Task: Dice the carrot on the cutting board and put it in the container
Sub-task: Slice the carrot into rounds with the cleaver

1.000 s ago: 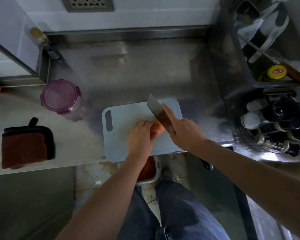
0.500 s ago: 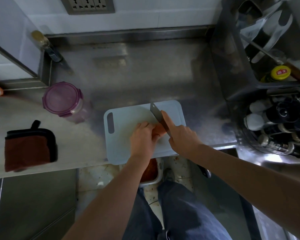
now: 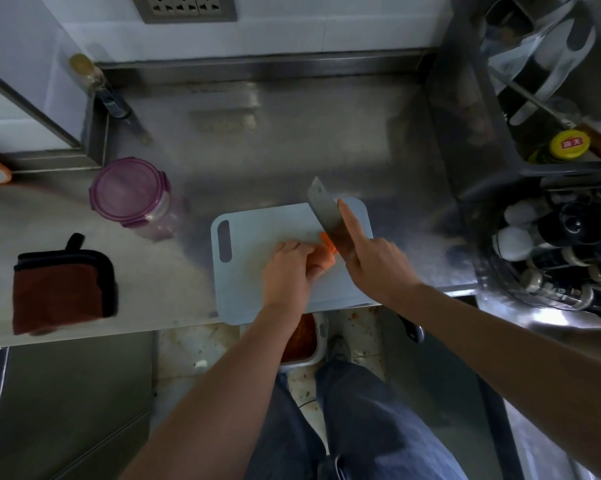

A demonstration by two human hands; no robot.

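A pale blue cutting board (image 3: 257,233) lies at the front edge of the steel counter. On it my left hand (image 3: 290,268) holds an orange carrot (image 3: 323,256) with curled fingers; only the carrot's right end shows. My right hand (image 3: 375,261) grips a cleaver (image 3: 327,216), index finger stretched along the blade's spine. The blade is tilted, its edge against the carrot's cut end. A round container with a purple lid (image 3: 129,190) stands closed on the counter, left of the board.
A folded brown and black cloth (image 3: 60,289) lies at the left front of the counter. A dark rack with bottles (image 3: 569,237) and utensils fills the right side. A tray with reddish contents (image 3: 301,337) sits on the floor below the board.
The cleaver dropped onto the carrot half a second ago and has risen again. An orange cut end now shows beside the blade. My left hand stays on the carrot.
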